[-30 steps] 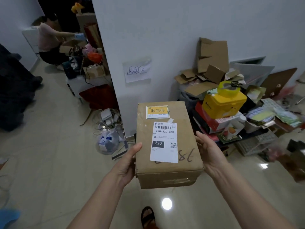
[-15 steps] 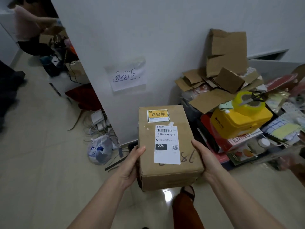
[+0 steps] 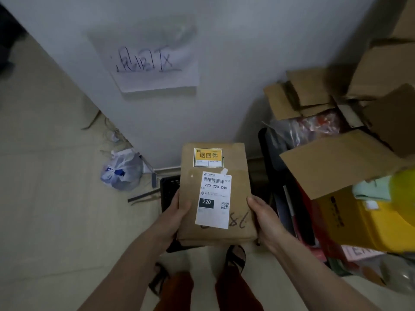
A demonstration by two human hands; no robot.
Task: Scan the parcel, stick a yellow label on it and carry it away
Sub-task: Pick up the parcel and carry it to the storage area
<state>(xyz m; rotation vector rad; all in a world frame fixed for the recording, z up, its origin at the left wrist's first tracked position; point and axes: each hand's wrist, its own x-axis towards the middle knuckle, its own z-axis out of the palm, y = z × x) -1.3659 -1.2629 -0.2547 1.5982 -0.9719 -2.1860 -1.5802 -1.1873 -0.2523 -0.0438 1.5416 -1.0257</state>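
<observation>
Carrying the labelled parcel [image 3: 215, 194] nearer the wall sign [image 3: 155, 63] now, left hand [image 3: 177, 212] and right hand [image 3: 265, 214] clasping its sides; delivery nearly done.

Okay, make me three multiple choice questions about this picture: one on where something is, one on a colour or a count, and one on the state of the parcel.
1. Where does the handwritten paper sign hang?
A. on the wall above the parcel
B. on the floor
C. on the parcel

2. What colour is the label at the parcel's far end?
A. green
B. yellow
C. blue

3. How is the parcel held?
A. one hand underneath
B. resting on the floor
C. between both hands

Answers: 1 A, the sign is taped to the white wall. 2 B, the label is yellow with dark characters. 3 C, the left hand and right hand grip its two sides.
</observation>
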